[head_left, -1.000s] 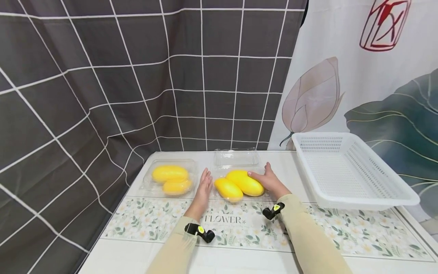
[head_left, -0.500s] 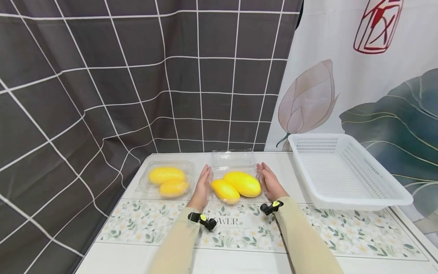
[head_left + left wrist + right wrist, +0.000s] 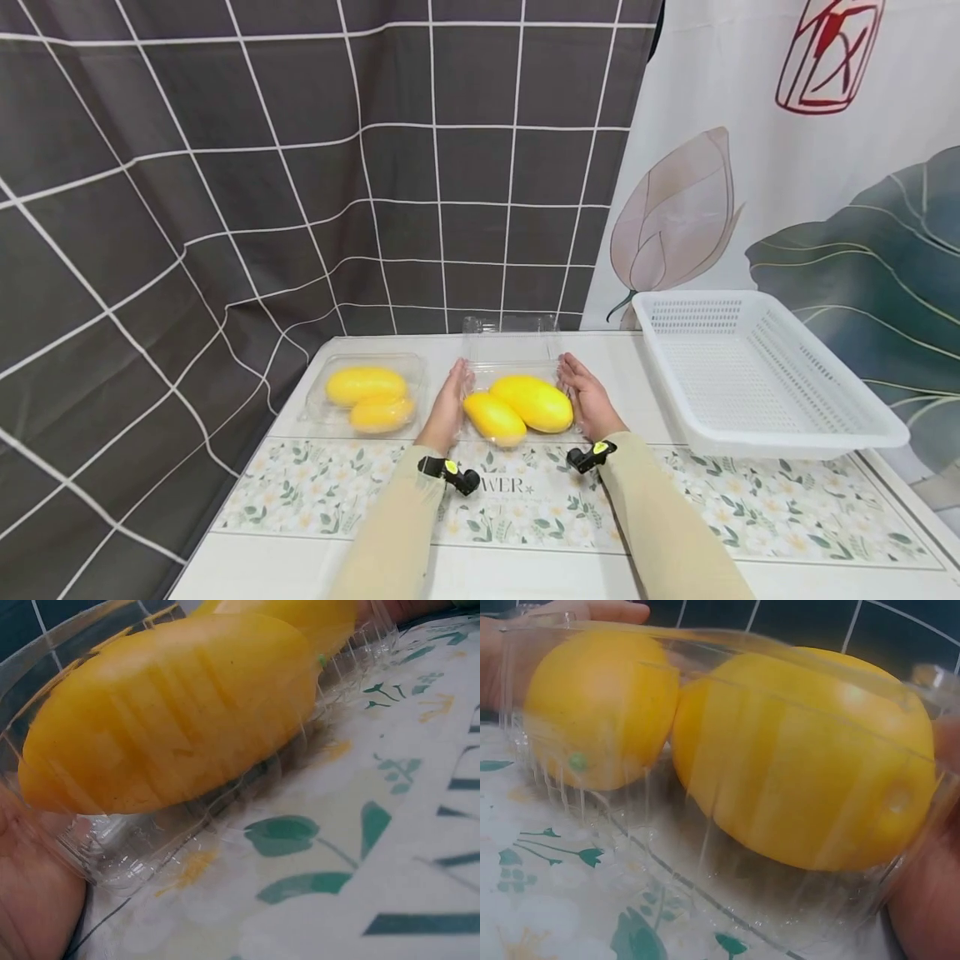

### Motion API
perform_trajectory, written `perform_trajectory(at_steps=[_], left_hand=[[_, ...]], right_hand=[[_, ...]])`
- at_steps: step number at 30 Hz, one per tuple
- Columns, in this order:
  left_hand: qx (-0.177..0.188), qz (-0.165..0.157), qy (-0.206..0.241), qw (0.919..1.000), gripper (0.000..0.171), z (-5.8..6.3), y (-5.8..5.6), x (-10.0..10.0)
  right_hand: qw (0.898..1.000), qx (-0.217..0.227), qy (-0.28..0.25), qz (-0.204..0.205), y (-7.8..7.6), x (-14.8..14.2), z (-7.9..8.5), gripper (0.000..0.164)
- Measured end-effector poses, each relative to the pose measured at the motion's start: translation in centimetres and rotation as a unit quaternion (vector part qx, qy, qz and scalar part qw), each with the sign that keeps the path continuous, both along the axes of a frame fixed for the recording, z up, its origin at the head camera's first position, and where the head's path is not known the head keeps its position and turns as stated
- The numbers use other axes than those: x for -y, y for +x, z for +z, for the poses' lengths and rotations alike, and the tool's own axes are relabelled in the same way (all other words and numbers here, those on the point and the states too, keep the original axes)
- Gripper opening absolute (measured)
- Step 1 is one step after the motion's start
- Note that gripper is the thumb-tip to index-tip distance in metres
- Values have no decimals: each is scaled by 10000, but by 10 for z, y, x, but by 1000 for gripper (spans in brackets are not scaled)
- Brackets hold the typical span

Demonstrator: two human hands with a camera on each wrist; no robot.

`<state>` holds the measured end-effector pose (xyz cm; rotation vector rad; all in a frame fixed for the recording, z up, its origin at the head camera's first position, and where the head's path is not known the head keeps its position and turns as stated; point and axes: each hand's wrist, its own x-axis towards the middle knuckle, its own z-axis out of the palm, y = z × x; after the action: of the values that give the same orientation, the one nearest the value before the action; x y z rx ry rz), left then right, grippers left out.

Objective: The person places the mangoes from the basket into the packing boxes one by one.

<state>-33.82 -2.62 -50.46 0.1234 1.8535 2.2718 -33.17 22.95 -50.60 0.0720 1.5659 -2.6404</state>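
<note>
Two yellow mangoes lie in a clear plastic clamshell box [image 3: 474, 432] on the table: a smaller mango [image 3: 493, 419] front left, a larger mango [image 3: 534, 403] behind it to the right. The box's clear lid [image 3: 510, 343] is raised at the back. My left hand [image 3: 447, 410] rests along the box's left side with its fingers fairly straight. Against the right side lies my right hand [image 3: 588, 402], fingers extended too. Through the clear wall, the left wrist view shows the smaller mango [image 3: 172, 712] close up. Both mangoes fill the right wrist view, the larger mango [image 3: 802, 765] nearest.
Left of my hands sits another clear box [image 3: 416, 364], closed over two more mangoes [image 3: 366, 384]. A white perforated plastic basket [image 3: 795, 446] stands at the right. Behind the table hangs a dark grid curtain [image 3: 480, 233]. A floral strip [image 3: 300, 492] crosses the table [image 3: 255, 567].
My right hand has left the larger mango and moved to the box's right side. My left hand has come against the left side. The lid has tipped up a little.
</note>
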Motion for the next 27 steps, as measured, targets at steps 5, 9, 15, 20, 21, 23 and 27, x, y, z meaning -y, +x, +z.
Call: perform_trajectory(at_steps=[5,9,15,20,21,23,27], left_hand=[[-380,-4,164,9991,63,-7,1,2],[-600,-30,192,9980,62,-9,1,3],[-582,-84,131,9982,64,-5,1,3],[-210,-233,229,9992,67,3,-2,5],[-117,-248,347,9990,67,5,-5,6],[9,-226,579,9981,66,7,-10,8],[351,-130,1055,9937,69,14,-20,12]], right_hand=[[9998,-69,-177,16,2,-1,-2,61],[9997,-150,-183,-23,2,-1,-3,60],[9994,-309,52,143,2,-3,1,58],[9994,47,331,93,-2,-7,14,54],[9989,141,445,63,-5,-9,18,54],[9974,208,682,58,-9,-12,26,55],[9921,156,1221,249,-19,-16,41,63]])
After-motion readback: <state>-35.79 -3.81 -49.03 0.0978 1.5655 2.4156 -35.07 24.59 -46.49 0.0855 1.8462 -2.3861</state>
